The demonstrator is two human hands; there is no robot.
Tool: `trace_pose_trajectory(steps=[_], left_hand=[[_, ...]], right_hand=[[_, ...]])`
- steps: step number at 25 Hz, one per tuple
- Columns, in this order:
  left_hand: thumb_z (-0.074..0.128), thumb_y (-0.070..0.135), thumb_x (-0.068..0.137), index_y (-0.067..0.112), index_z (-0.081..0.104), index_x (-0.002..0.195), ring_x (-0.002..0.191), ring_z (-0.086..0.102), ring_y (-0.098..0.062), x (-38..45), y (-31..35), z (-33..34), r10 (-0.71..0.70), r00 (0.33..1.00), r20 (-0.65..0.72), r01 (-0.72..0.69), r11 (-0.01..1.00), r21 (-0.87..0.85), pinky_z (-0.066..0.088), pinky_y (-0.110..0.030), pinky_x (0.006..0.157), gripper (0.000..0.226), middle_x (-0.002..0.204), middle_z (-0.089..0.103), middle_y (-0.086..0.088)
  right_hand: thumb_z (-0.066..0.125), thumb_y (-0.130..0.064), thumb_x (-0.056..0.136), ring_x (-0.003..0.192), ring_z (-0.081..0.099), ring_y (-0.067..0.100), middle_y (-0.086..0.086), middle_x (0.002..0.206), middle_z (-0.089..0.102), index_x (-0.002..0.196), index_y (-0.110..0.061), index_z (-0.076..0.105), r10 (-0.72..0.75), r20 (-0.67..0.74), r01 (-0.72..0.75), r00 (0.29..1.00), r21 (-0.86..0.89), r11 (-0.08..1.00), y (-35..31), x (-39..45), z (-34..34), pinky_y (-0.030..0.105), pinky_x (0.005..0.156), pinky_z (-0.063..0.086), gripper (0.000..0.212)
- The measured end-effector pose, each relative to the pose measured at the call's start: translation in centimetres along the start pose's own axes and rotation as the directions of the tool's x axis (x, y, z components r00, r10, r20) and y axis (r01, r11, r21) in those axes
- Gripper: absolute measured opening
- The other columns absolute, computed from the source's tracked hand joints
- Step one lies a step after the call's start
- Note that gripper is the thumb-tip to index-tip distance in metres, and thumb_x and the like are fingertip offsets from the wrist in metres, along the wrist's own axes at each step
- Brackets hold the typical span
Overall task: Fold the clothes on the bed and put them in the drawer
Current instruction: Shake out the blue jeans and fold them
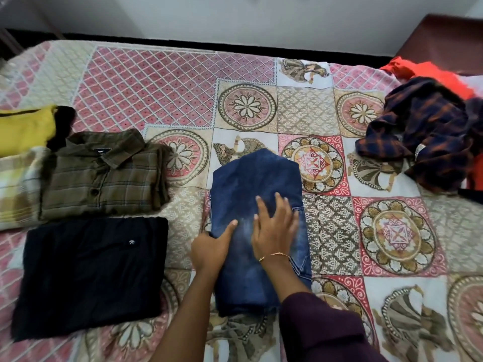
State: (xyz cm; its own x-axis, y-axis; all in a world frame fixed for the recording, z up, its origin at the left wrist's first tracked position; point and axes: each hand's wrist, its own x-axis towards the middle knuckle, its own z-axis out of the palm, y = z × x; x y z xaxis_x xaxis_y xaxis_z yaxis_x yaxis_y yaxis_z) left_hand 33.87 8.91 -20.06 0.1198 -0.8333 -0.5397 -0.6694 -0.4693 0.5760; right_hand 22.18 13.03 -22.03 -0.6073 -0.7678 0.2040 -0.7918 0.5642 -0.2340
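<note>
Folded blue jeans [251, 178] lie in the middle of the patterned bedspread [162, 82]. My right hand [274, 226] presses flat on the denim with straight, spread fingers. My left hand [211, 246] grips the left edge of the jeans, thumb on top and fingers tucked under the cloth. To the left lie a folded olive plaid shirt [104, 176] and a folded black shirt [94, 273]. At the far right sits an unfolded heap: a navy and orange plaid shirt [423, 131] with an orange garment [428, 71] behind it.
A yellow garment [26, 129] and a pale checked cloth [18, 186] lie at the left edge. A dark wooden piece of furniture [444, 37] stands beyond the bed's far right corner. The white wall runs behind the bed.
</note>
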Motion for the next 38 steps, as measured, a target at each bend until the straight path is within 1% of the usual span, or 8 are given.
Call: trace_pose_trajectory(steps=[6,10,13,23,29,33,35,38], left_hand=[[0.084,0.036,0.064,0.005,0.07,0.101,0.087,0.07,-0.025,-1.3,2.1,-2.2,-0.099,0.847,0.523,0.366,0.821,-0.438,0.057,-0.035,0.077,0.05,0.097,0.073,-0.01],[0.078,0.017,0.075,0.007,0.067,0.101,0.072,0.068,-0.02,-2.4,2.4,-2.6,0.006,0.863,0.504,0.27,0.839,-0.473,0.056,-0.025,0.058,0.03,0.09,0.072,-0.009],[0.075,0.015,0.078,0.009,0.065,0.1,0.078,0.068,-0.024,-3.3,2.0,-2.7,0.044,0.9,0.433,0.218,0.816,-0.536,0.058,-0.032,0.07,0.025,0.094,0.071,-0.01],[0.069,0.001,0.058,0.012,0.065,0.095,0.083,0.064,-0.024,-5.1,-4.1,-11.3,0.115,0.866,0.487,0.391,0.451,-0.802,0.051,-0.036,0.077,0.038,0.086,0.07,-0.007],[0.065,-0.005,0.068,0.002,0.064,0.091,0.064,0.07,-0.024,-4.5,-9.7,-18.8,0.086,0.86,0.503,0.48,0.193,-0.856,0.055,-0.033,0.047,0.023,0.077,0.072,-0.011],[0.095,0.009,0.014,0.002,0.075,0.087,0.078,0.072,-0.025,-3.7,-13.5,-20.6,0.115,0.882,0.457,0.458,0.025,-0.889,0.059,-0.039,0.06,0.077,0.092,0.073,-0.015],[0.094,0.012,0.033,0.0,0.066,0.106,0.081,0.071,-0.024,-2.8,-15.2,-20.2,0.03,0.886,0.463,0.462,0.038,-0.886,0.059,-0.04,0.071,0.079,0.096,0.073,-0.013],[0.069,0.029,0.077,0.003,0.059,0.122,0.103,0.065,-0.033,-3.6,-14.6,-20.7,-0.097,0.845,0.525,0.532,0.249,-0.809,0.052,-0.044,0.09,0.054,0.112,0.068,-0.017]], right_hand=[[0.061,-0.069,0.07,0.121,0.043,0.039,0.021,0.133,0.042,0.137,-0.007,0.036,0.538,0.445,-0.624,0.716,0.061,0.779,3.0,1.4,-5.0,0.042,0.095,0.04,0.094],[0.072,-0.064,0.063,0.122,0.048,0.037,0.02,0.135,0.048,0.134,-0.002,0.036,0.501,0.554,-0.712,0.665,0.268,0.649,4.7,2.1,-5.1,0.041,0.101,0.039,0.101],[0.075,-0.061,0.062,0.118,0.051,0.036,0.018,0.13,0.052,0.129,-0.002,0.039,0.522,0.531,-0.727,0.668,0.311,0.613,4.7,1.7,-5.3,0.041,0.1,0.041,0.096],[0.08,-0.045,0.066,0.11,0.055,0.026,0.009,0.122,0.056,0.125,-0.01,0.049,-0.03,0.265,-0.133,0.964,0.574,0.808,-5.9,2.1,-10.0,0.032,0.09,0.044,0.076],[0.067,-0.054,0.076,0.128,0.038,0.025,0.005,0.137,0.041,0.146,-0.021,0.027,-0.482,0.349,0.329,0.803,0.414,0.849,-20.1,1.8,-10.1,0.044,0.103,0.029,0.087],[0.048,-0.062,0.084,0.128,0.034,0.023,0.0,0.14,0.036,0.149,-0.035,0.012,-0.667,0.436,0.676,0.605,0.161,0.719,-29.0,-0.5,-7.9,0.046,0.102,0.023,0.079],[0.039,-0.063,0.088,0.139,0.02,0.024,-0.002,0.151,0.024,0.149,-0.036,0.005,-0.623,0.541,0.701,0.565,0.084,0.708,-30.0,-2.2,-6.2,0.059,0.108,0.011,0.075],[0.024,-0.058,0.095,0.144,-0.012,0.034,-0.003,0.159,-0.008,0.146,-0.041,-0.007,-0.434,0.574,0.554,0.694,-0.04,0.832,-29.3,-5.2,-3.9,0.067,0.105,-0.01,0.062]])
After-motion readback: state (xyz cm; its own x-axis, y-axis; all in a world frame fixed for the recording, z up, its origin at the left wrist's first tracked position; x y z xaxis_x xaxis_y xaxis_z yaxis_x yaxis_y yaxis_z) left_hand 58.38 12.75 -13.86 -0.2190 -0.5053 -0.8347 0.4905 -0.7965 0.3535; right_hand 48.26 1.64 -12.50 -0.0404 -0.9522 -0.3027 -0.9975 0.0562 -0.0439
